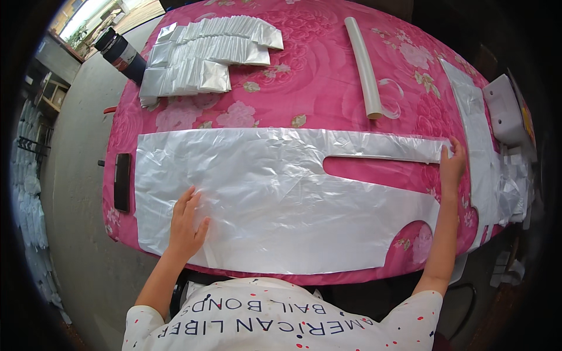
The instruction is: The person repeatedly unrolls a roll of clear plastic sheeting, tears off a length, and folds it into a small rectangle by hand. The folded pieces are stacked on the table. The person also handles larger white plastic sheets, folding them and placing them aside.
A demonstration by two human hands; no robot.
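Observation:
Spread flat in front of me is a thin, whitish see-through plastic apron (263, 199), with a long slot cut in its right part and a rounded notch at the lower right. My left hand (186, 227) rests on its left part with the fingers apart, holding nothing. At the far right end of the apron's narrow upper strip, my right hand (453, 165) has its fingers closed on the strip's tip. Small creases run across the plastic.
Folded plastic packets (205, 55) lie in rows at the far left, beside a dark bottle (120, 54). A pale tube (364, 67) lies at the back. A phone (122, 182) sits by the left edge. More plastic sheeting (477, 128) and a white container (506, 111) are at right.

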